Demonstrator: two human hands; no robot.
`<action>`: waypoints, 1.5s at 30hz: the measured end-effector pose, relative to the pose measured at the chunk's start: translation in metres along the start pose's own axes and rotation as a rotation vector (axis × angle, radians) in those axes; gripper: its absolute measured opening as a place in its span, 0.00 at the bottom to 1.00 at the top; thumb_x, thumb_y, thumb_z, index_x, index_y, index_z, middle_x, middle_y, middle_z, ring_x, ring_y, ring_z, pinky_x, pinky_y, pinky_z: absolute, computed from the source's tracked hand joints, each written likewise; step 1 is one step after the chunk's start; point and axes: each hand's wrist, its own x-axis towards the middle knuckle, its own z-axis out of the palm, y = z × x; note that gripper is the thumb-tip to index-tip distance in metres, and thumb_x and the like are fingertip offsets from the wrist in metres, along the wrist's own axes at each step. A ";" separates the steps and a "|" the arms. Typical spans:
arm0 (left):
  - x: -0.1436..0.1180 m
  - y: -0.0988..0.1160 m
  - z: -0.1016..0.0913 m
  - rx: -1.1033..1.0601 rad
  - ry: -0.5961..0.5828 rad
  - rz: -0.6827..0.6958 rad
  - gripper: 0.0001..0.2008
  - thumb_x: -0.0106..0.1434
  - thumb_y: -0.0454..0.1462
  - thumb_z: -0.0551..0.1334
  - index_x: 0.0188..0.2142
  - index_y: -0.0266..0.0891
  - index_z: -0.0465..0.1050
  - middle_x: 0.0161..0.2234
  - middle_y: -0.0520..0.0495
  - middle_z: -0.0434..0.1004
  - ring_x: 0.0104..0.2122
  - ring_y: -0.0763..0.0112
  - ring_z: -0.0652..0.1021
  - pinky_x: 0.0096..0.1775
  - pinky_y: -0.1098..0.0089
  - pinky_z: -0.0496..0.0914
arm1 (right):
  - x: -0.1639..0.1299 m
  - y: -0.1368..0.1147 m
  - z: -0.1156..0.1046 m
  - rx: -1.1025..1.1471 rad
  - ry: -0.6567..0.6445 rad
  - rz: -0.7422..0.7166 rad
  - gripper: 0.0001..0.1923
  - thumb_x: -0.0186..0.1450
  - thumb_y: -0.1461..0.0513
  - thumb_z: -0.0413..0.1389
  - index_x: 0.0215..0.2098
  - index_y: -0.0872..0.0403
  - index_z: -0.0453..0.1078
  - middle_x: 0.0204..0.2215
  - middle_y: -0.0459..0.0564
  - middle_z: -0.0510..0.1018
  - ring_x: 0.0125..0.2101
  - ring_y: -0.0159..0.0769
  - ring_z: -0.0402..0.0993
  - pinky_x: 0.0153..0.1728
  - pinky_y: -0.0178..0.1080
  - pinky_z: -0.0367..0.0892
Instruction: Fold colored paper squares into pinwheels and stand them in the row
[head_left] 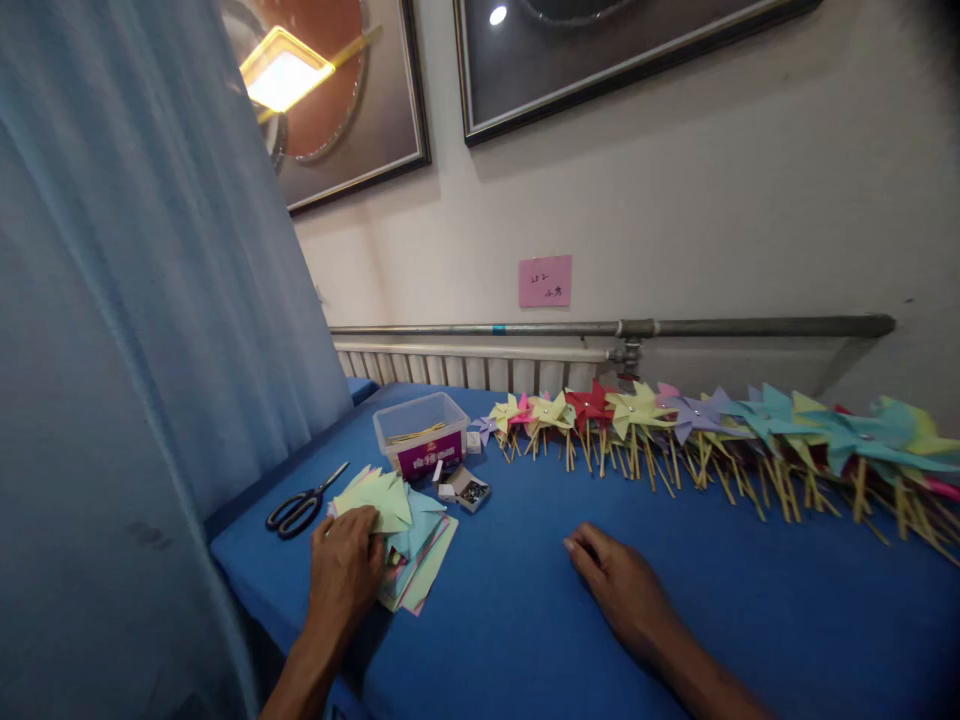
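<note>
My left hand (349,562) lies with bent fingers over the near-left edge of a stack of coloured paper. Its fingers press on a pale yellow cut paper sheet (386,497) at the top. Light blue cut paper (420,522) and pale green squares (433,568) show beneath. My right hand (611,580) rests on the blue cloth with its fingers curled in; nothing shows in it. Black-handled scissors (300,508) lie left of the stack, blades partly apart. Behind it sits a small open box of metal pins (474,494).
A clear plastic tub (420,415) with thin sticks inside stands at the back, a small white box (473,442) beside it. Finished paper pinwheels (631,408) on sticks line the wall side to the right. A blue curtain (150,300) hangs at left.
</note>
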 end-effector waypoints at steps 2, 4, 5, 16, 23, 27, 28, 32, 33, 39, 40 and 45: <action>-0.001 0.002 -0.001 -0.004 -0.007 -0.001 0.10 0.66 0.33 0.56 0.42 0.41 0.76 0.45 0.43 0.82 0.47 0.59 0.79 0.56 0.53 0.59 | 0.000 0.001 0.000 -0.003 0.003 0.004 0.17 0.68 0.51 0.42 0.27 0.49 0.61 0.22 0.45 0.73 0.25 0.38 0.70 0.29 0.38 0.57; -0.001 0.003 -0.002 -0.005 0.000 0.013 0.11 0.68 0.34 0.55 0.39 0.42 0.77 0.42 0.45 0.83 0.44 0.60 0.79 0.55 0.53 0.59 | 0.000 0.002 0.001 -0.006 -0.003 0.013 0.17 0.68 0.51 0.42 0.27 0.49 0.61 0.22 0.45 0.73 0.25 0.39 0.70 0.29 0.39 0.57; -0.001 0.003 -0.002 -0.003 0.008 0.021 0.11 0.68 0.34 0.55 0.38 0.42 0.78 0.41 0.45 0.83 0.43 0.61 0.80 0.55 0.54 0.59 | 0.001 0.002 0.001 -0.009 -0.006 0.018 0.17 0.68 0.51 0.42 0.27 0.49 0.61 0.22 0.46 0.73 0.25 0.39 0.70 0.29 0.39 0.57; 0.014 0.013 -0.029 -0.074 0.523 0.077 0.05 0.65 0.34 0.61 0.38 0.37 0.76 0.41 0.40 0.83 0.42 0.60 0.79 0.50 0.60 0.68 | 0.001 0.001 0.000 -0.001 0.000 0.005 0.17 0.68 0.51 0.43 0.27 0.49 0.61 0.22 0.45 0.73 0.24 0.38 0.69 0.28 0.38 0.55; 0.047 0.082 -0.040 -1.029 0.075 -0.528 0.12 0.60 0.44 0.64 0.34 0.38 0.77 0.28 0.49 0.80 0.28 0.67 0.77 0.33 0.69 0.70 | 0.000 0.001 0.002 0.092 0.065 0.005 0.16 0.67 0.51 0.46 0.26 0.50 0.62 0.20 0.44 0.70 0.24 0.37 0.66 0.28 0.38 0.55; 0.067 0.134 -0.018 -1.585 -0.328 -0.676 0.15 0.48 0.44 0.72 0.28 0.35 0.74 0.24 0.50 0.77 0.23 0.71 0.74 0.29 0.70 0.69 | 0.002 0.005 0.002 0.292 0.090 0.047 0.17 0.68 0.50 0.47 0.26 0.50 0.62 0.20 0.43 0.70 0.22 0.35 0.66 0.26 0.37 0.57; 0.072 0.146 -0.011 -1.667 -0.419 -0.696 0.16 0.46 0.44 0.73 0.27 0.36 0.72 0.23 0.51 0.76 0.22 0.72 0.73 0.28 0.70 0.68 | 0.003 0.007 0.002 0.363 0.086 0.063 0.18 0.68 0.49 0.47 0.27 0.50 0.63 0.20 0.43 0.71 0.22 0.35 0.67 0.26 0.36 0.59; 0.086 0.195 0.020 -1.852 -0.637 -0.724 0.16 0.44 0.41 0.73 0.24 0.37 0.68 0.20 0.51 0.72 0.19 0.73 0.71 0.25 0.71 0.64 | 0.009 0.020 0.002 0.639 0.134 0.154 0.22 0.67 0.45 0.48 0.28 0.51 0.67 0.19 0.44 0.74 0.23 0.37 0.71 0.25 0.36 0.63; 0.088 0.206 0.028 -1.862 -0.654 -0.732 0.15 0.44 0.40 0.72 0.24 0.37 0.68 0.20 0.51 0.72 0.19 0.73 0.71 0.25 0.71 0.63 | 0.011 0.022 0.001 0.713 0.166 0.193 0.22 0.66 0.43 0.49 0.30 0.52 0.69 0.19 0.45 0.75 0.22 0.38 0.71 0.25 0.36 0.63; 0.074 0.237 0.072 -1.868 -0.650 -0.829 0.16 0.44 0.39 0.72 0.24 0.38 0.66 0.20 0.51 0.72 0.20 0.73 0.70 0.26 0.71 0.61 | 0.012 0.030 -0.005 1.109 0.244 0.273 0.31 0.64 0.38 0.51 0.47 0.52 0.75 0.35 0.53 0.85 0.37 0.48 0.81 0.36 0.43 0.72; 0.071 0.237 0.075 -1.862 -0.650 -0.832 0.16 0.43 0.40 0.73 0.24 0.37 0.66 0.19 0.52 0.71 0.20 0.74 0.69 0.25 0.72 0.61 | 0.012 0.031 -0.006 1.123 0.239 0.271 0.31 0.64 0.38 0.51 0.49 0.52 0.75 0.37 0.54 0.85 0.39 0.48 0.81 0.37 0.43 0.73; 0.065 0.236 0.079 -1.831 -0.649 -0.824 0.17 0.41 0.41 0.74 0.22 0.37 0.67 0.16 0.54 0.69 0.18 0.77 0.67 0.24 0.72 0.60 | 0.013 0.035 -0.003 1.008 0.253 0.325 0.34 0.55 0.39 0.63 0.48 0.54 0.75 0.34 0.52 0.85 0.34 0.49 0.81 0.36 0.43 0.74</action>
